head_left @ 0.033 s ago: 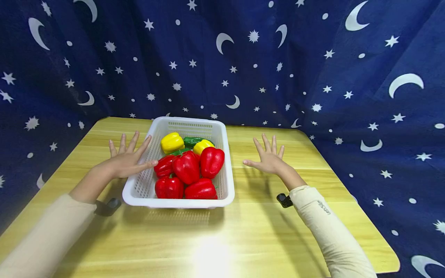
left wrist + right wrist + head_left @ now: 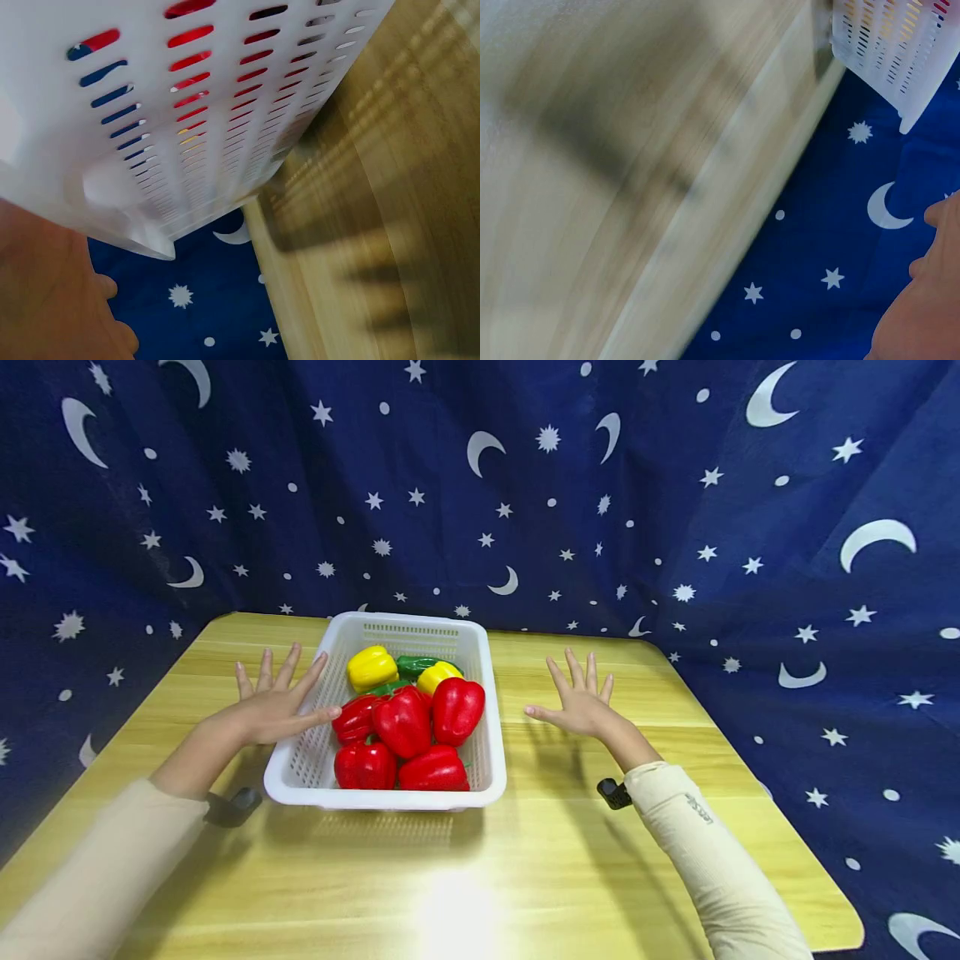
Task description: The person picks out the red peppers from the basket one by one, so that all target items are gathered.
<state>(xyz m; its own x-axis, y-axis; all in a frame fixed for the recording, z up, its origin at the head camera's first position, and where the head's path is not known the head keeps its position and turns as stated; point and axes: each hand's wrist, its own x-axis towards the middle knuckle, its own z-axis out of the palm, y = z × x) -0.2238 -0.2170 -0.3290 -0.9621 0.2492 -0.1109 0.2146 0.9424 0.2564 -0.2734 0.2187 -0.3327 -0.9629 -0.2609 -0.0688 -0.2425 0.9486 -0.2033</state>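
Observation:
A white plastic basket with slotted walls stands left of the table's middle. Inside it lie several red bell peppers, two yellow bell peppers toward the back, and green vegetables partly hidden among them. My left hand is spread over the basket's left rim, its thumb reaching above the inside; whether it touches the rim I cannot tell. To the right of the basket, my right hand hovers above the table with fingers spread, holding nothing. The left wrist view shows the basket's slotted side close up.
The wooden table has pale grain and a bright glare near its front. Behind it hangs a dark blue curtain with white moons and stars. Black wrist cameras hang below both sleeves.

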